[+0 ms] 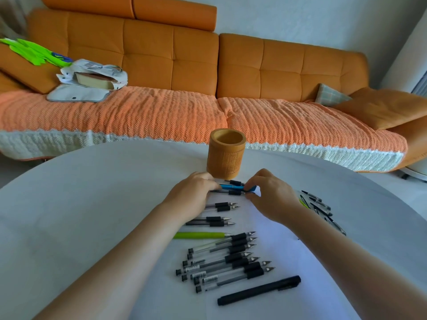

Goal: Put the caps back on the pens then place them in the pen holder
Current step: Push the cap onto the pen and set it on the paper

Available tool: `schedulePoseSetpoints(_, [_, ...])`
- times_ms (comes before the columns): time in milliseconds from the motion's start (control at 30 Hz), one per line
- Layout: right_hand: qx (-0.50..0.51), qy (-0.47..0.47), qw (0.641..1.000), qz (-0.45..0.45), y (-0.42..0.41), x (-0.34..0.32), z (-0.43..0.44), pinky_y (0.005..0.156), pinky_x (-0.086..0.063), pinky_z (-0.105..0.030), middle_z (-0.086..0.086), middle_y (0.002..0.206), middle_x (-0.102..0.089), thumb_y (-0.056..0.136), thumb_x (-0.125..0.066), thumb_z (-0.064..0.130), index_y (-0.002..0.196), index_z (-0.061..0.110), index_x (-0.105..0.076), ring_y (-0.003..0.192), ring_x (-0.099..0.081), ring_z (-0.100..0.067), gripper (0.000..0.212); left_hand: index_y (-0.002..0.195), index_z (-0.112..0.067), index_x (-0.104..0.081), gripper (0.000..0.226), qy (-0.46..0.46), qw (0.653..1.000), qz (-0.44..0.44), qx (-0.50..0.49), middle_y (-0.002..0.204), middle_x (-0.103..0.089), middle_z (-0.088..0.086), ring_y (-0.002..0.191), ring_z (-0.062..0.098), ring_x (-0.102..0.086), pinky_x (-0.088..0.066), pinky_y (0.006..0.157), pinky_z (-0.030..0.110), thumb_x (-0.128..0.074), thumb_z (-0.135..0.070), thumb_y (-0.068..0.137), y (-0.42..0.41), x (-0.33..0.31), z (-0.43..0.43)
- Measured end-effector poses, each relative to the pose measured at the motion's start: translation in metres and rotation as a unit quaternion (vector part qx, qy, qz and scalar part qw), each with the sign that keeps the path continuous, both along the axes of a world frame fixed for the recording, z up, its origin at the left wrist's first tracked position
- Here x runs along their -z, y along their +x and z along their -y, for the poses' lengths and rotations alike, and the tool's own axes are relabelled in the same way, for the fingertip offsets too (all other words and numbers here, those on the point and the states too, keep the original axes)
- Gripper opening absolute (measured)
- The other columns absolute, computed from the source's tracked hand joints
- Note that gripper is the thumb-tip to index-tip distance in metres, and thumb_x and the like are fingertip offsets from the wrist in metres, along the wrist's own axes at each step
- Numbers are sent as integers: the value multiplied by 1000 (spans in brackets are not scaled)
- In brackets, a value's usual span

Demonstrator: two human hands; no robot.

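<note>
- Left grip (196, 192): fingers closed on one end of the blue pen (231, 187).
- Right grip (270, 195): pinches the blue cap (253, 188) at the pen's other end.
- Pen holder (225, 155): upright on the white bench (92, 204), just behind the pen.
- Uncapped pens (231, 262): in rows nearer the viewer.
- Loose caps (318, 206): to the right.

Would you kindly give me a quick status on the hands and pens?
Left hand holds blue pen. Right hand pinches blue cap. Pen holder upright just beyond hands.
</note>
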State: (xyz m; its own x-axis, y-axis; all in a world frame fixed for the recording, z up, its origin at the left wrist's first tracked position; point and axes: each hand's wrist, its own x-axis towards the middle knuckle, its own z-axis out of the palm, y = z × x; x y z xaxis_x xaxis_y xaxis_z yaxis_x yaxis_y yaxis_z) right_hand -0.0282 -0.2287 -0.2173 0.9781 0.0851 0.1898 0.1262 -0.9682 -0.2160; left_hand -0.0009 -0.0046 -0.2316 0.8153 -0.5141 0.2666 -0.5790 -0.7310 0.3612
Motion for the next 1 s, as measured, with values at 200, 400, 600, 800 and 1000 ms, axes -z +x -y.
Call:
schedulePoseSetpoints(200, [14,11,1000,11,23,-12,-10,69,-49,-28,14,109,-60,97,-49,39,110,37,-64,92,-60,-11,20,115,-28,-65,45,-2,998,36,-48,112,-63,-6,108,19,-54,-44,76,31,-52,5,86,5,-2,-7])
schedulePoseSetpoints(400, [47,-82,994,-54,49,-16,-24,64,-51,-28,10,99,-68,98,-47,34,99,34,-73,87,-62,-16,26,119,-27,-64,44,11,997,45,-68,110,-62,-2,106,19,-52,-42,75,29,-52,2,88,6,-5,-8])
schedulePoseSetpoints(600, [46,-131,986,-95,57,-16,-31,63,-55,-30,6,88,-68,96,-50,35,96,29,-73,77,-62,-14,24,117,-23,-64,28,17,995,60,-80,110,-61,-1,105,18,-52,-41,74,28,-55,-14,92,3,-7,-3])
schedulePoseSetpoints(800, [31,-105,993,-52,39,-29,-26,71,-56,-32,10,97,-68,98,-50,35,100,36,-69,86,-62,-15,19,117,-21,-62,27,25,993,77,-84,111,-60,1,105,21,-51,-46,84,34,-56,-16,91,1,-6,1])
schedulePoseSetpoints(1000, [13,14,1000,11,-4,-43,-2,64,-46,-27,18,95,-67,95,-57,35,97,35,-69,82,-57,-8,13,103,-15,-57,23,-46,977,204,-38,102,-54,2,95,23,-50,-47,80,38,-69,-18,84,-10,-22,23])
